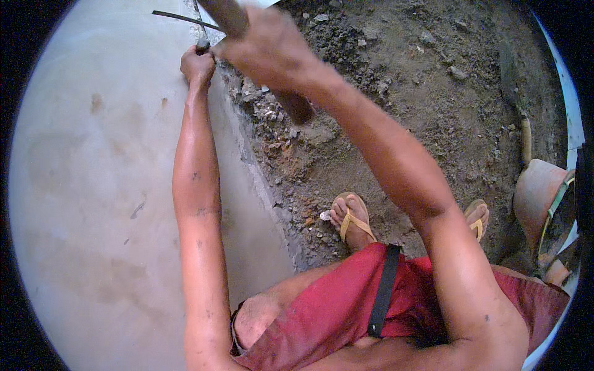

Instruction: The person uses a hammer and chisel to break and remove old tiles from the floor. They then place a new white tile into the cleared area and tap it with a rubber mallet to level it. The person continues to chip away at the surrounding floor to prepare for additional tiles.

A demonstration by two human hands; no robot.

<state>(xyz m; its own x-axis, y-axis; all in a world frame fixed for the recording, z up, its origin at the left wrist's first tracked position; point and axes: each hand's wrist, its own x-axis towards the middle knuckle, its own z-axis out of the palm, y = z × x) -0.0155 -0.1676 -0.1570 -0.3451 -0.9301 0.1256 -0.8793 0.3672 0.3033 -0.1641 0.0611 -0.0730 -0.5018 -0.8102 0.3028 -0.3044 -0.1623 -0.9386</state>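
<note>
My left hand point(198, 67), arm stretched forward, is closed round a metal rod point(202, 45) by the edge of the smooth grey slab point(117, 185). Only the rod's dark, blunt end shows above the fist; the rest is hidden. Up and to the right of it, my right hand point(269, 52) grips a thick wooden tool handle point(294, 106) that slants across the palm. The handle's far end leaves the picture at the top, so the tool's head is out of view. The right hand is slightly blurred.
A thin dark strip point(182, 20) lies past my left hand. Broken rubble point(269, 120) lines the slab's rough edge, with brown soil point(427, 93) beyond. At the right are a long-handled tool point(526, 139) and a worn orange-grey container point(535, 191). My sandalled feet stand on the soil.
</note>
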